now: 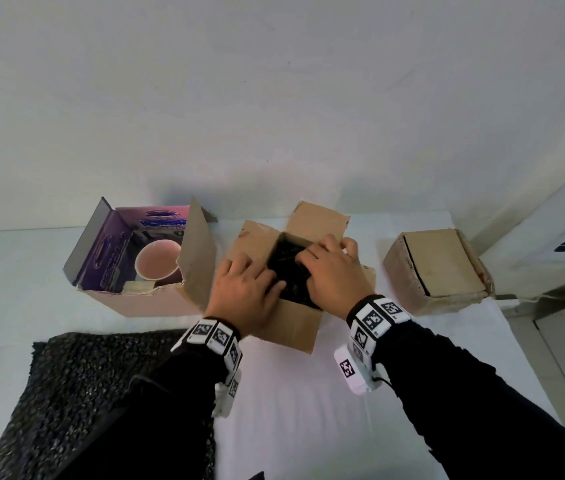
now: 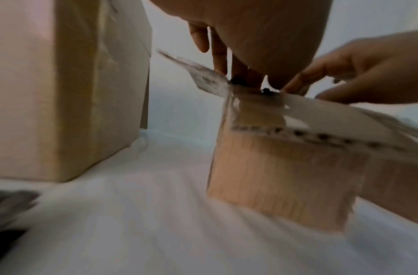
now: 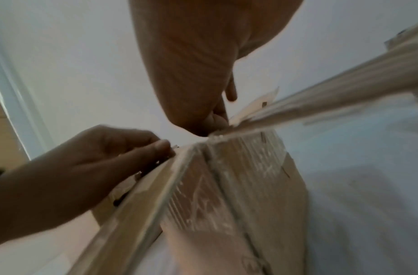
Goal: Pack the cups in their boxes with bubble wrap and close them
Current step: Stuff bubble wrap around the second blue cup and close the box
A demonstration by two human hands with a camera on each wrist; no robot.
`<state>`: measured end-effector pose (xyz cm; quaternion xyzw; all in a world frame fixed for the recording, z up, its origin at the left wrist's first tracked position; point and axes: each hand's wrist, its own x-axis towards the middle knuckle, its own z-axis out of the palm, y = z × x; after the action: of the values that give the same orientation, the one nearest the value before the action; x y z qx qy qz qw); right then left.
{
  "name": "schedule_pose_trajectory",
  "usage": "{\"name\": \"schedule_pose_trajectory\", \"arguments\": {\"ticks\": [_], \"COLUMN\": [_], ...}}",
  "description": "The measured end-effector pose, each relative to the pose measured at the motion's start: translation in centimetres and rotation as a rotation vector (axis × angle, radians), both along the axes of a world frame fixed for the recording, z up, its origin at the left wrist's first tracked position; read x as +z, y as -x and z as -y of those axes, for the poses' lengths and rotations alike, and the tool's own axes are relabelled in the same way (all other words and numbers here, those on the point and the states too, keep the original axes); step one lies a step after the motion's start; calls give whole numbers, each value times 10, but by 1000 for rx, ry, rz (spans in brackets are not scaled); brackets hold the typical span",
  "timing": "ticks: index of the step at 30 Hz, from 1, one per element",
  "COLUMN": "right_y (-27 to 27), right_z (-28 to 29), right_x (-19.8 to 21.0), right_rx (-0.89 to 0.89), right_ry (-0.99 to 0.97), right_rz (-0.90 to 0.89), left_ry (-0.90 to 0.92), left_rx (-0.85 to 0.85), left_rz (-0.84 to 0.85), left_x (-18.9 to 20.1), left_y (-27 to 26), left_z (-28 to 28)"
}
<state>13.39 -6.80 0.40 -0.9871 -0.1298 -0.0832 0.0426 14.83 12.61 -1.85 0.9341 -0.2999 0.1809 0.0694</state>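
No lettering is legible; the purple box's [image 1: 108,258] print is blurred.

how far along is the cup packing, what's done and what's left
Done: the right box looks closed. In hand: both the left hand and right hand press black bubble wrap into the open middle box. Left: closing it, then wrapping the pink cup in the open left box.

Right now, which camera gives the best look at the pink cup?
The head view. It looks down into the open purple-lined box on the left, where the pink cup sits upright and unwrapped. The left wrist view shows only that box's outer wall, and the right wrist view shows nothing of the cup.
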Motion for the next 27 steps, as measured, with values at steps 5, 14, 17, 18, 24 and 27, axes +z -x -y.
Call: {"name": "schedule_pose_trajectory", "arguments": {"ticks": [5,14,17,18,24,27], "right_y": [-22,-35,-37,-37,-27,-16], "right_z": [-9,-28,-29,-27,-13,-12], "right_x": [-8,-6,-7,-6,-10,-16], "right_rx": [254,186,172,185,221,234], "right_ry": [-30,194,197,174,-354,-238], "right_rz": [-318,-310,-340,-358,-306,-346], "left_ry": [1,-60,-47,-28,191,248], "left_rx": [-35,27,22,-9,-79,-58], "left_rz": [2,-47,-47,-54,-152,-179], "left_x": [-10,-17,-14,-14,-16,-18], "left_y": [29,33,29,26,20,21], "left_z": [-15,-17,-17,-18,-27,-27]}}
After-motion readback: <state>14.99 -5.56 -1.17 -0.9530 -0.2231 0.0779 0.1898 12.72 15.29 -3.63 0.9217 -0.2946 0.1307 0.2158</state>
